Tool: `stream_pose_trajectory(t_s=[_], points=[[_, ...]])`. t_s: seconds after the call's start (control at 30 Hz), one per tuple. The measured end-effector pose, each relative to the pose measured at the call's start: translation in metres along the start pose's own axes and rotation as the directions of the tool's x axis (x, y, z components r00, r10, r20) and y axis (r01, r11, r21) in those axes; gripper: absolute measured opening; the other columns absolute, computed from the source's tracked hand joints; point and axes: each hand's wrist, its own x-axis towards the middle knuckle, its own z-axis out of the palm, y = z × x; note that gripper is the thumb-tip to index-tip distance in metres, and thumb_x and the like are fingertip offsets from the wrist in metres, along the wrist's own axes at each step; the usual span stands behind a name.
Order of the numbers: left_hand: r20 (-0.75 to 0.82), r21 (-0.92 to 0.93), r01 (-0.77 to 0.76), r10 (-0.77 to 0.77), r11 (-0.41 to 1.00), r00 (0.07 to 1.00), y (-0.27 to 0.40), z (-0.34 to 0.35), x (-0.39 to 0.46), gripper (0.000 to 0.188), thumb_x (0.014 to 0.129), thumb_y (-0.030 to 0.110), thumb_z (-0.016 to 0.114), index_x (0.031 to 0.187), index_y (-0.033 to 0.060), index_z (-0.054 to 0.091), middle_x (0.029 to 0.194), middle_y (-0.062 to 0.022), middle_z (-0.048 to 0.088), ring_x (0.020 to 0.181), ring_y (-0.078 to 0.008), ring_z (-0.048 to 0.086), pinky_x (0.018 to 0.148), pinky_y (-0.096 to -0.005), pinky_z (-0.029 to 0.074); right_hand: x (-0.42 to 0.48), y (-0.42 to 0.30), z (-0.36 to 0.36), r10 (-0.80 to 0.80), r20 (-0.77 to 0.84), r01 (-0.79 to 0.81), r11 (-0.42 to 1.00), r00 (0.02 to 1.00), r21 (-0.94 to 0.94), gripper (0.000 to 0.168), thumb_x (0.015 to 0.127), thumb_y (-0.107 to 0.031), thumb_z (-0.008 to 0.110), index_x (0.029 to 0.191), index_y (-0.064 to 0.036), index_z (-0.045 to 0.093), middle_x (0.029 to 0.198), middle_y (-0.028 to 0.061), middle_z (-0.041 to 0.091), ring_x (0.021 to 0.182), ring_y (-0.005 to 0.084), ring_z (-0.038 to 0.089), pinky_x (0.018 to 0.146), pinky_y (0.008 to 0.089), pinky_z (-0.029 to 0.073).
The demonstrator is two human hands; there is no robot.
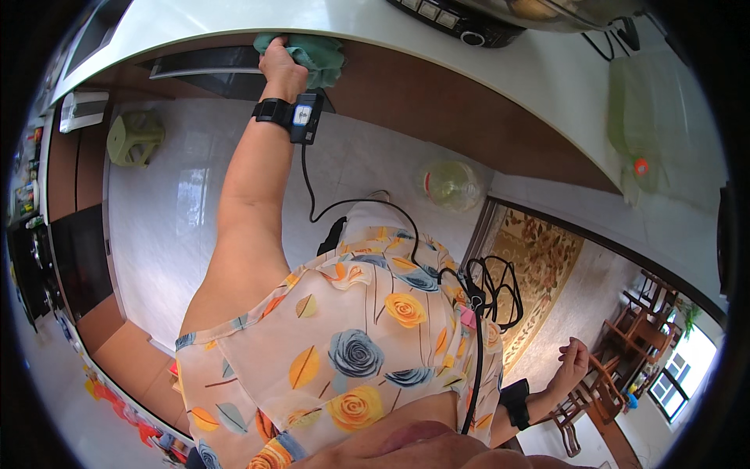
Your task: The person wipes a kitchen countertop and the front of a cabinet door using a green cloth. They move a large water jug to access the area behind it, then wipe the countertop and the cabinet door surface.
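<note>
My left hand (pixel 284 69) is stretched forward and grips a crumpled green cloth (pixel 322 58). It presses the cloth against the brown cabinet front (pixel 422 88), just under the edge of the white countertop (pixel 328 14). Beside the hand, a black glossy panel (pixel 205 61) carries a long metal handle (pixel 199 72). A black strap with a small device (pixel 304 117) is on my left wrist, and a cable runs from it. My right hand (pixel 571 364) hangs out to the side, fingers curled, with nothing seen in it.
An electric cooker (pixel 469 26) stands on the countertop, near a green translucent jug (pixel 636 123) with a red cap. On the floor are a green plastic stool (pixel 135 139) and a large clear plastic container (pixel 451 186). A patterned rug (pixel 527 252) lies beyond the doorway. Looped black cable (pixel 498 293) hangs at my side.
</note>
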Motion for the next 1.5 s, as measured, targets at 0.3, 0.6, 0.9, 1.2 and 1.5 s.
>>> stream_pose_trajectory(t_s=[0.3,0.6,0.9,1.2,1.5], points=[[0.175,-0.027,0.233,-0.225,0.972,0.958,-0.041,0.017,-0.061,0.031,0.078,0.006,0.059,0.107,-0.0025,0.053,0.104,-0.0130,0.059,0.091,-0.0283,0.059,0.080,-0.0416,0.051,-0.017,-0.010,-0.003,0.063,-0.020,-0.063,0.998,0.998,-0.009,0.018,0.090,-0.020,0.058,0.090,-0.003,0.064,0.068,0.0006,0.056,0.063,0.0065,0.049,0.056,0.0198,0.035],[0.276,0.067,0.440,-0.440,0.896,0.854,-0.095,0.043,-0.132,0.034,0.080,0.006,0.058,0.112,0.0072,0.049,0.104,-0.0103,0.057,0.091,-0.0284,0.058,0.073,-0.0455,0.050,-0.045,-0.012,-0.006,0.143,-0.083,-0.143,0.990,0.986,0.003,0.019,0.089,-0.021,0.059,0.088,-0.003,0.064,0.066,0.0000,0.056,0.061,0.0055,0.049,0.054,0.0187,0.034],[0.253,0.216,0.500,-0.543,0.838,0.801,-0.141,0.074,-0.213,0.026,0.081,0.008,0.058,0.106,0.0058,0.052,0.102,-0.0099,0.056,0.088,-0.0273,0.057,0.070,-0.0422,0.050,-0.065,0.009,-0.030,0.192,-0.118,-0.193,0.981,0.974,0.005,0.017,0.089,-0.020,0.059,0.087,-0.003,0.063,0.067,0.0001,0.056,0.062,0.0058,0.050,0.054,0.0194,0.036],[0.086,0.549,0.316,-0.428,0.774,0.899,-0.279,0.058,-0.161,0.034,0.079,0.013,0.064,0.110,0.0018,0.053,0.102,-0.0125,0.059,0.086,-0.0261,0.058,0.068,-0.0381,0.050,-0.082,-0.026,-0.019,0.195,-0.120,-0.199,0.980,0.973,-0.024,0.017,0.090,-0.019,0.058,0.087,-0.003,0.063,0.067,0.0001,0.056,0.061,0.0054,0.050,0.054,0.0187,0.035],[0.053,0.911,0.195,-0.575,0.362,0.817,-0.251,0.020,-0.131,0.033,0.084,0.025,0.057,0.109,0.0047,0.056,0.108,-0.0121,0.060,0.097,-0.0280,0.059,0.074,-0.0403,0.048,-0.115,-0.022,-0.027,0.249,-0.213,-0.258,0.966,0.945,-0.018,0.017,0.089,-0.019,0.059,0.089,-0.003,0.064,0.068,-0.0003,0.056,0.061,0.0051,0.048,0.054,0.0183,0.034]])
